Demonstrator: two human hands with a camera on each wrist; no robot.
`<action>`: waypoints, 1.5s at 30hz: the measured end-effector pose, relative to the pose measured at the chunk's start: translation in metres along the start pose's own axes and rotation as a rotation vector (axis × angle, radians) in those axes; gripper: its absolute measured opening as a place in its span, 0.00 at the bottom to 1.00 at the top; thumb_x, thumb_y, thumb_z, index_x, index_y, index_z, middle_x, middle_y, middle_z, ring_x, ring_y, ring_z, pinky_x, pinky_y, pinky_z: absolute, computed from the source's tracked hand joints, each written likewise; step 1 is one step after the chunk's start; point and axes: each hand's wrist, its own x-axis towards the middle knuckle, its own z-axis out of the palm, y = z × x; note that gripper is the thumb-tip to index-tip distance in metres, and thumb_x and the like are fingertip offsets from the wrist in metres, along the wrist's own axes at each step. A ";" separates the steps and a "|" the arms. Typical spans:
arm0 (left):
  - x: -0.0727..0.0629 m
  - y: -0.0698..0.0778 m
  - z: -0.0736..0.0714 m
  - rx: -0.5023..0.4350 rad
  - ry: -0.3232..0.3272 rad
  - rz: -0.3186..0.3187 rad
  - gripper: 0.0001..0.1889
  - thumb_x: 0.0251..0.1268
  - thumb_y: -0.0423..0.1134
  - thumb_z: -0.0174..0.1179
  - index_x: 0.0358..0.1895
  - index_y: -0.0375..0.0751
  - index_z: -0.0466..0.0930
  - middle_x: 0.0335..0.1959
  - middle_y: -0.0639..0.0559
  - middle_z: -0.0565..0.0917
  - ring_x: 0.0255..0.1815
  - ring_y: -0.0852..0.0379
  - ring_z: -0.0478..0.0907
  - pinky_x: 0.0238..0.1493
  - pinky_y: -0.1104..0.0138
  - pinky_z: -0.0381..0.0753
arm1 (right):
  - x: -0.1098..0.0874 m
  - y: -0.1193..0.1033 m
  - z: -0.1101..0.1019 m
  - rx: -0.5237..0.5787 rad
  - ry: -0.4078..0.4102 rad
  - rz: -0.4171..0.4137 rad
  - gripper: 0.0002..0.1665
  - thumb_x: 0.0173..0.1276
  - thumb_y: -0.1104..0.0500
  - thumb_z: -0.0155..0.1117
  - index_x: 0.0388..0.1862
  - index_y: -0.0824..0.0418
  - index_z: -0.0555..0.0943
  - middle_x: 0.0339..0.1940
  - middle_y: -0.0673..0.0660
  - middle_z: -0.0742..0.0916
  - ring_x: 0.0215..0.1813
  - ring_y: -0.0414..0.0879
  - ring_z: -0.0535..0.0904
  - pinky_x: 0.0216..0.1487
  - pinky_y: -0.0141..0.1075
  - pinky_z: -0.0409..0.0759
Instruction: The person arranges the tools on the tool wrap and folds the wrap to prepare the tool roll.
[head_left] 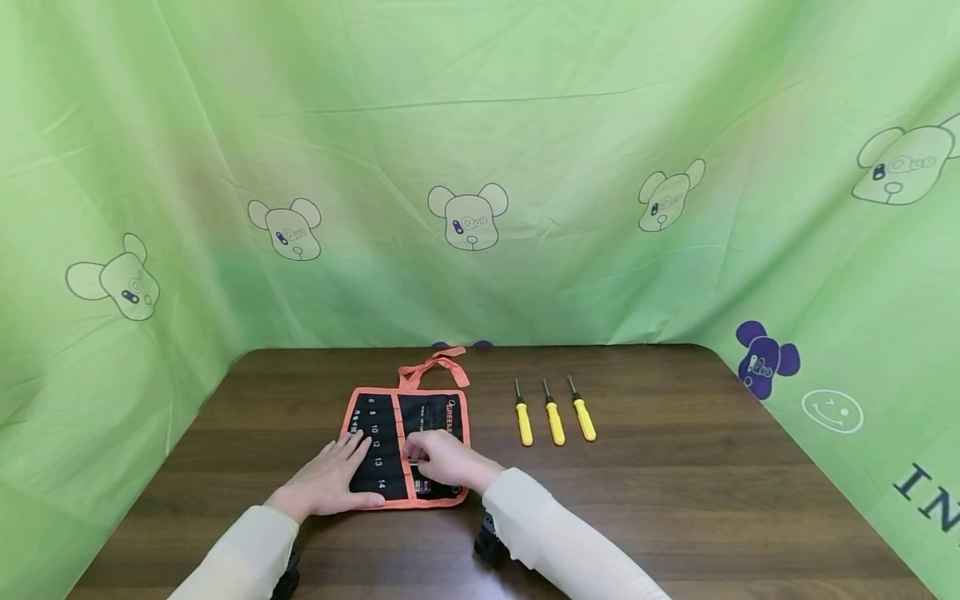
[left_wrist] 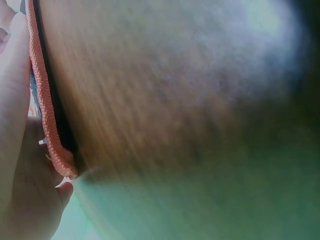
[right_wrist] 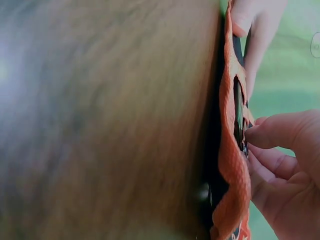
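Note:
A black tool pouch with orange trim (head_left: 384, 417) lies unrolled on the table, its left pockets numbered from 6 to 14. My left hand (head_left: 330, 482) rests on its lower left part, fingers spread and straight, thumb along the bottom edge. At the orange strip between the two halves, my right hand (head_left: 444, 460) pinches a small shiny metal piece (head_left: 414, 463), mostly hidden by the fingers and the pocket. Seen from the right wrist, the thumb and fingers (right_wrist: 280, 131) meet right at the gaping orange pocket rim (right_wrist: 227, 115).
Right of the pouch, three screwdrivers with yellow handles (head_left: 555, 423) lie side by side, tips pointing away. The pouch's orange tie (head_left: 435, 364) trails toward the back of the brown wooden table (head_left: 675, 467). A green printed curtain (head_left: 480, 108) surrounds the table's back and sides.

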 end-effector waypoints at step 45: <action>-0.001 0.002 -0.001 -0.004 0.006 -0.001 0.52 0.52 0.71 0.51 0.68 0.29 0.56 0.68 0.33 0.54 0.69 0.37 0.48 0.64 0.48 0.50 | -0.025 -0.007 -0.085 0.109 0.206 -0.048 0.15 0.65 0.65 0.59 0.51 0.63 0.75 0.41 0.56 0.81 0.43 0.44 0.76 0.44 0.41 0.75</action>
